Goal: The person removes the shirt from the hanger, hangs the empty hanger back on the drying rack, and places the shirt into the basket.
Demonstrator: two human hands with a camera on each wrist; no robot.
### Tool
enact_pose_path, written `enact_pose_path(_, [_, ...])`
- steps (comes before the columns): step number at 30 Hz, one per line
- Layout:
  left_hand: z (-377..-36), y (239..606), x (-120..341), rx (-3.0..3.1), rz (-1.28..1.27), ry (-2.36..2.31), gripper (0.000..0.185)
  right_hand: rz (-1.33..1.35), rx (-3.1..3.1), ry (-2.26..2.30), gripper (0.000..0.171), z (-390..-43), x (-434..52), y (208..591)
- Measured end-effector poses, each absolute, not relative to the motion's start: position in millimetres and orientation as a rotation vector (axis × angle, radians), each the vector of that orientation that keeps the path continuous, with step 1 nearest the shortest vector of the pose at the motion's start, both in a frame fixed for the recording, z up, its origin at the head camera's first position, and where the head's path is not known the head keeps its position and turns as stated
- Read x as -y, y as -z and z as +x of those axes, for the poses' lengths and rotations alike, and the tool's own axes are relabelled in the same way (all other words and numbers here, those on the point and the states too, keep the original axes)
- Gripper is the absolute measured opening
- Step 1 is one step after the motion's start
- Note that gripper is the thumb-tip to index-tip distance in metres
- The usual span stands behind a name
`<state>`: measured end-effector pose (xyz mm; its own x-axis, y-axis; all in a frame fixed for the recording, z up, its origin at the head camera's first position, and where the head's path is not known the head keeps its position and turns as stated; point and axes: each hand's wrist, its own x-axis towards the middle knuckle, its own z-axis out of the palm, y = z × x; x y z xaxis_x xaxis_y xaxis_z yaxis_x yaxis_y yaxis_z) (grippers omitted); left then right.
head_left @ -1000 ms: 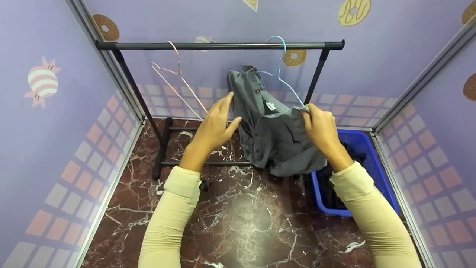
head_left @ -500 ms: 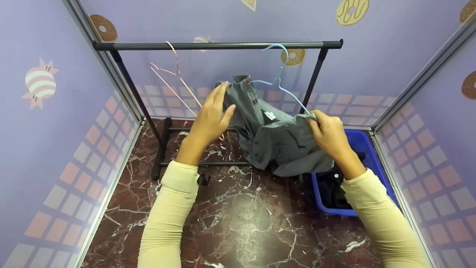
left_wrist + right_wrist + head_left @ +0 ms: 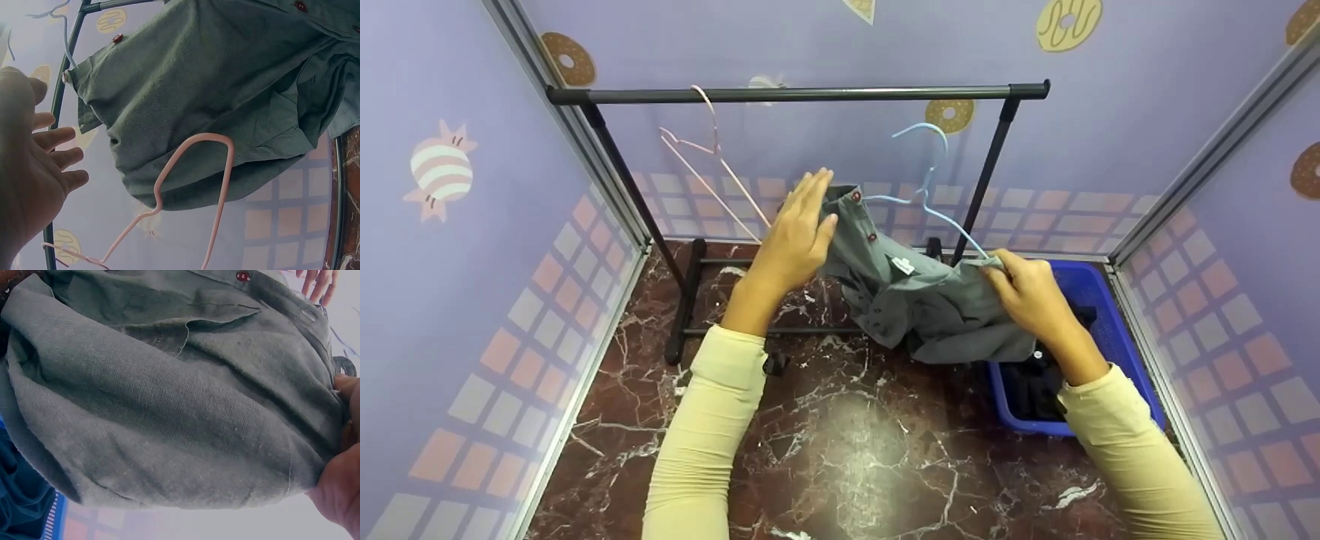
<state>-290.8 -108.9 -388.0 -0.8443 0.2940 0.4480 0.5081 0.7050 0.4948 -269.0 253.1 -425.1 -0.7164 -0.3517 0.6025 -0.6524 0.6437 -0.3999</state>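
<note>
A grey-green button-up shirt [image 3: 937, 307] with red buttons and a white neck label hangs on a light blue hanger [image 3: 924, 191], whose hook stands free below the rack's rail. At the shirt's right shoulder edge, my right hand [image 3: 1024, 289] pinches the cloth by the hanger's end. My left hand [image 3: 793, 244] is beside the other shoulder, fingers extended. Seen from the left wrist, that hand [image 3: 34, 169] has spread fingers apart from the shirt [image 3: 214, 84]. In the right wrist view my right hand [image 3: 337, 489] grips the shirt's edge.
The black garment rack [image 3: 810, 94] spans the back, with a pink hanger [image 3: 712, 142] hooked on its left part. A blue basket [image 3: 1110, 322] of dark clothes stands on the floor at right. Patterned walls [image 3: 457, 300] close in both sides.
The shirt and blue hanger have come down, so the hook has left the rail's height. My right hand has moved down and slightly right with them. My left hand's fingers remain extended.
</note>
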Motion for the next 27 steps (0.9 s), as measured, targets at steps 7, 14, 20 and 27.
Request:
enact_pose_path(7, [-288.0, 391.8, 105.7, 2.594, -0.661, 0.903, 0.059, 0.882, 2.383, -0.863, 0.005, -264.2, -262.6, 431.7])
enact_pose_path(14, [-275.6, 406.4, 101.5, 2.681, -0.662, 0.887, 0.058, 0.99, 2.353, -0.909, 0.009, -263.6, -268.5, 442.3])
enact_pose_path(20, [-264.8, 421.8, 98.3, 2.596, -0.73, 0.78, 0.038, 0.998, 2.384, -0.934, 0.012, -262.4, -272.3, 449.4])
enact_pose_path(27, [-249.8, 441.5, 97.6, 2.48, -0.747, 0.782, 0.027, 0.947, 2.415, -0.883, 0.013, -264.1, -275.8, 461.6])
